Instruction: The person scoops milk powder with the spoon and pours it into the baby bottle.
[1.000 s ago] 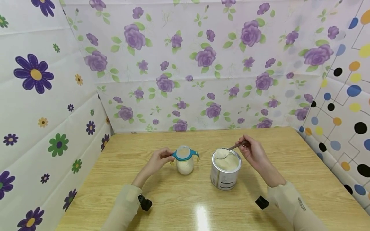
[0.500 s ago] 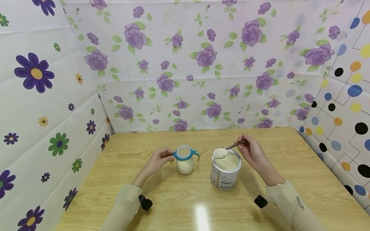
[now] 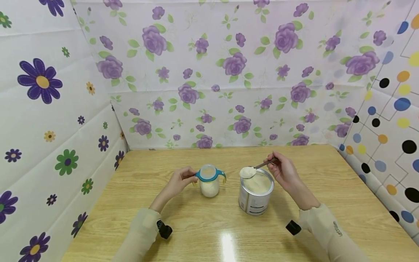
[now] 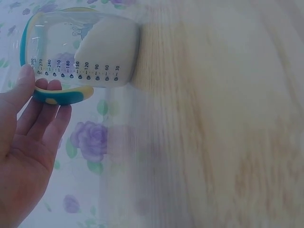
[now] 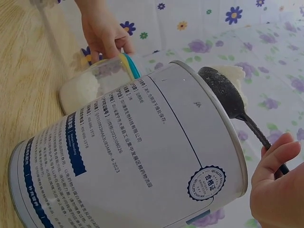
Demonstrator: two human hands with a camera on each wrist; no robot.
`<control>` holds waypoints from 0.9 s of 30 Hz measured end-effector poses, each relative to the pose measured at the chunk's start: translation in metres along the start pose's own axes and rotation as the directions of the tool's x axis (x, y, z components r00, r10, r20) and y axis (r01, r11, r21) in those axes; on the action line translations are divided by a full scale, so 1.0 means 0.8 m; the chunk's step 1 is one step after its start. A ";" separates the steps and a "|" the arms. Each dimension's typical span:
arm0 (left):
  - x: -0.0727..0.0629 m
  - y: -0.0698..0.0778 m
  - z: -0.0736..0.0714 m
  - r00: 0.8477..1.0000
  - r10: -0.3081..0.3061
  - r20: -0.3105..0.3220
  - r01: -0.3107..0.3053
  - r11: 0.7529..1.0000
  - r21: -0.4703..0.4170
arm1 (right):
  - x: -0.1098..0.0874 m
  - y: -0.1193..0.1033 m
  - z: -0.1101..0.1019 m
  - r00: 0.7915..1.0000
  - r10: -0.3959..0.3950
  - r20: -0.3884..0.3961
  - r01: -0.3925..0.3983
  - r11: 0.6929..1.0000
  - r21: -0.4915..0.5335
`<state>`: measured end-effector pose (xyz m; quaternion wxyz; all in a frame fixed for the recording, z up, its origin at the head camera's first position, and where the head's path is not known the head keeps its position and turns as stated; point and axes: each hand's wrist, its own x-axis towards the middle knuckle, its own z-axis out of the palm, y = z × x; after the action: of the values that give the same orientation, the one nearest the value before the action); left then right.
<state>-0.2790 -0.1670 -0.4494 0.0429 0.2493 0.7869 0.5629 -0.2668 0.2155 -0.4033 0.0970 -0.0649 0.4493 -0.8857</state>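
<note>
A clear baby bottle (image 3: pixel 209 188) with a blue-and-yellow two-handled collar stands on the table, partly filled with pale powder; measuring marks show in the left wrist view. My left hand (image 3: pixel 178 182) pinches its left handle (image 4: pixel 61 96) between thumb and fingers. To the right stands an open milk powder can (image 3: pixel 256 202), filled high with cream powder. My right hand (image 3: pixel 285 171) grips the handle of a dark spoon (image 3: pixel 266 163). A heaped scoop of powder (image 3: pixel 247 172) rests in its bowl, over the can's left rim. In the right wrist view the spoon's underside (image 5: pixel 223 92) shows above the rim.
The wooden table (image 3: pixel 183 233) reaches to a flowered cloth backdrop (image 3: pixel 212 87) behind. Patterned cloths hang at the left (image 3: pixel 65 127) and right (image 3: pixel 386 120). A black wrist camera (image 3: pixel 164 230) sits under the left sleeve, another camera (image 3: pixel 293 227) under the right.
My right hand has shifted slightly left, carrying the loaded spoon from over the can's powder to its left rim. My left hand, the bottle and the can stay in place.
</note>
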 end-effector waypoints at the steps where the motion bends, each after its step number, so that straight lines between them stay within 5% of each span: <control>1: 0.000 0.000 0.000 1.000 0.001 0.001 -0.001 1.000 -0.002 | 0.000 0.000 0.001 1.000 -0.002 -0.003 0.002 1.000 0.003; 27: 0.000 0.003 0.001 1.000 -0.012 0.003 0.012 1.000 -0.018 | 0.008 0.005 0.015 1.000 -0.004 -0.008 0.004 0.999 0.040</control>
<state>-0.2779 -0.1659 -0.4470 0.0497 0.2453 0.7832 0.5692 -0.2704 0.2025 -0.3996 0.0948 -0.0602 0.4316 -0.8950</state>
